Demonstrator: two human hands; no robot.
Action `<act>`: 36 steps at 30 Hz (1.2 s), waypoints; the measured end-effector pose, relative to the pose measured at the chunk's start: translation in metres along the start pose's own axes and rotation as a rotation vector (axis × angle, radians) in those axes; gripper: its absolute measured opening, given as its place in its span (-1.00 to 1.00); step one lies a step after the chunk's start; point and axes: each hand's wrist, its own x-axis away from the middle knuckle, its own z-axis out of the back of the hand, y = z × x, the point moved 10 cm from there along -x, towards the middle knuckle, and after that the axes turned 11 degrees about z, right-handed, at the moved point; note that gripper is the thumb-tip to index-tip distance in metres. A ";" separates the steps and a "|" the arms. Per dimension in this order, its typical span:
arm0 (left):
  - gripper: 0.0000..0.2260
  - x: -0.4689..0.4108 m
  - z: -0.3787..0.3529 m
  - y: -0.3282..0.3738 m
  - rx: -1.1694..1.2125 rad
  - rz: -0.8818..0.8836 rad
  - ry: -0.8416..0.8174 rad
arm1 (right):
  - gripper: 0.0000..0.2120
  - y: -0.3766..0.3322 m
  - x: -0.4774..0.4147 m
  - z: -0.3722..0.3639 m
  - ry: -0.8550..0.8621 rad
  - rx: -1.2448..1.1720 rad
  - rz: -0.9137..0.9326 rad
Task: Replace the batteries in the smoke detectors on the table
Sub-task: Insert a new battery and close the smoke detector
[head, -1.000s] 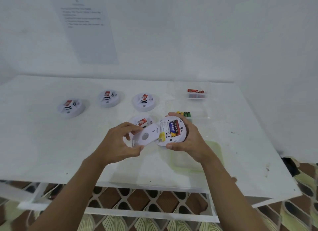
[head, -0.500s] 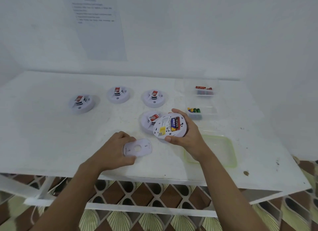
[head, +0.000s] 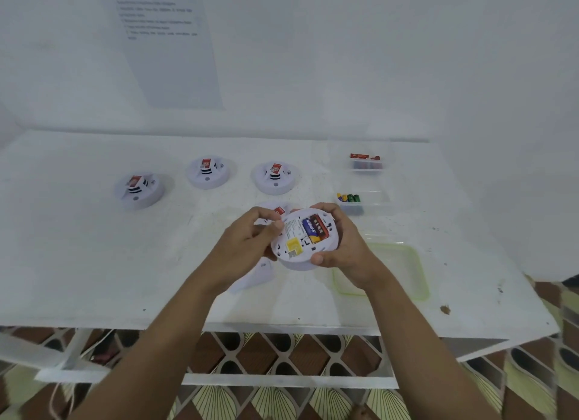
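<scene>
My right hand (head: 343, 250) grips a white round smoke detector (head: 302, 241) held above the table, back side up. Its open compartment shows a blue and red battery (head: 315, 227) and a yellow label. My left hand (head: 242, 247) touches the detector's left rim with its fingertips. The removed white cover plate (head: 255, 274) lies on the table under my left wrist. A fourth detector (head: 275, 209) sits just behind my hands, mostly hidden. Three more detectors (head: 139, 189) (head: 208, 172) (head: 275, 177) stand in a row further back.
A clear box with red batteries (head: 366, 161) sits at the back right. Nearer, a clear box holds green and yellow batteries (head: 349, 199). A green-rimmed tray (head: 416, 266) lies right of my right hand. A paper sheet (head: 166, 40) hangs on the wall.
My left hand let go of the cover plate on the table and rose to the detector's left rim. The right hand kept holding the detector.
</scene>
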 end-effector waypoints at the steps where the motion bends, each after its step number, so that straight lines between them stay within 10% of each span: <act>1: -0.86 -0.002 -0.005 0.001 0.034 0.012 -0.015 | -0.01 -0.002 0.000 0.002 0.008 -0.003 0.007; 12: -0.64 -0.017 -0.043 -0.005 0.828 0.156 0.129 | -0.65 -0.006 0.006 0.055 0.330 0.084 0.035; 28: -0.75 -0.048 -0.072 0.038 0.174 0.010 0.034 | -0.74 -0.036 -0.003 0.119 0.409 0.321 0.021; 36: -0.76 -0.050 -0.094 0.061 0.249 -0.082 -0.039 | -0.75 -0.042 -0.003 0.123 0.383 0.130 0.098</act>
